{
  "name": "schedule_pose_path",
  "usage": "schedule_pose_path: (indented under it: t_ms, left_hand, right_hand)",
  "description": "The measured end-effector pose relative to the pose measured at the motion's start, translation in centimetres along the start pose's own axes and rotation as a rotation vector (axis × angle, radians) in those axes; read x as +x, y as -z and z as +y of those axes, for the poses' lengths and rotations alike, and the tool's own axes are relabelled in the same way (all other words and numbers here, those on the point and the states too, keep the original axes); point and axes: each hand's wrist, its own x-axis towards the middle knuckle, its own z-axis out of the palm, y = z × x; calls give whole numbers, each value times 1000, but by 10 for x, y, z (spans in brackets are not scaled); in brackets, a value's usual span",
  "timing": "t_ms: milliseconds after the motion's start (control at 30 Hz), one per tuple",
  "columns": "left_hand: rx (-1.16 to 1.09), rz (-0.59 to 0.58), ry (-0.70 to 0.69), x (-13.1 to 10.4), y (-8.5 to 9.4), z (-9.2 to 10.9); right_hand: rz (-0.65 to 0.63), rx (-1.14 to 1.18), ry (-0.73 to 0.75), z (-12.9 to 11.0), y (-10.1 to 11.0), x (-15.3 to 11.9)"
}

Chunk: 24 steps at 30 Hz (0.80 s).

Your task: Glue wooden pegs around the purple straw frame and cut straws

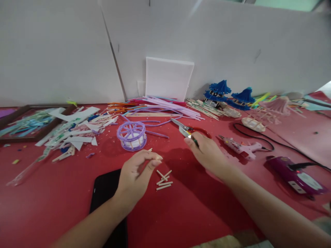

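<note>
My left hand (pixel 138 172) is closed in a pinch on a short wooden stick (pixel 150 150), mostly hidden by the fingers. My right hand (pixel 207 151) is wrapped round the handles of scissors (pixel 184 129), whose blades stand apart and point to the far left. Below and between the hands, several short cut sticks (pixel 164 183) lie loosely on the red table. A round purple frame (pixel 131 136) made of fuzzy stems, with small upright sticks and a white inside, stands just beyond my left hand.
A black phone (pixel 103 187) lies under my left forearm. Purple stems (pixel 170 106) are heaped before a white board (pixel 169 77). Paper scraps (pixel 80 131) spread leftward. At right are a glue gun (pixel 241 147), a purple power box (pixel 294 175), its cable and blue-roofed models (pixel 219 90).
</note>
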Motion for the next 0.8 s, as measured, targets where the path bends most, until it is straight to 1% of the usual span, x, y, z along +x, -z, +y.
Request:
schedule_pose_path:
  t_ms: [67,100,167,233,300,367,467,567,633,700,800]
  left_hand:
    - [-79,158,93,2,-1,-6]
    - [-132,214,125,4,-1,-9]
    - [-225,274,172,7,0,-13]
    - [-252,287,206,10,1,-16]
    - [-225,269,228,11,1,-16]
    - [-164,228,245,12,2,-15]
    - [-48,159,271,11,2,-13]
    - [8,98,285,10,1,-11]
    - [47,79,274,9,0,-9]
    - [149,40,255,7,-1,-7]
    - [359,-97,203,4,-2,-5]
  right_hand:
    - [-16,-17,52,-1,-9,-2]
    - [-24,-23,93,-4,-14,-4]
    - [-48,-65,170,-9,-23,-8]
    - [-72,-120,220,-13,-29,-11]
    - [-67,-159,229,-15,-31,-12]
    - [-39,-150,231,-17,-29,-13]
    - [-24,7,331,-23,-23,-15]
    - [-104,166,456,-33,-20,-20]
    - [-166,180,481,-39,-21,-24]
    - [-225,160,488,-44,-24,-27]
    - [-291,153,501,-45,-28,-29]
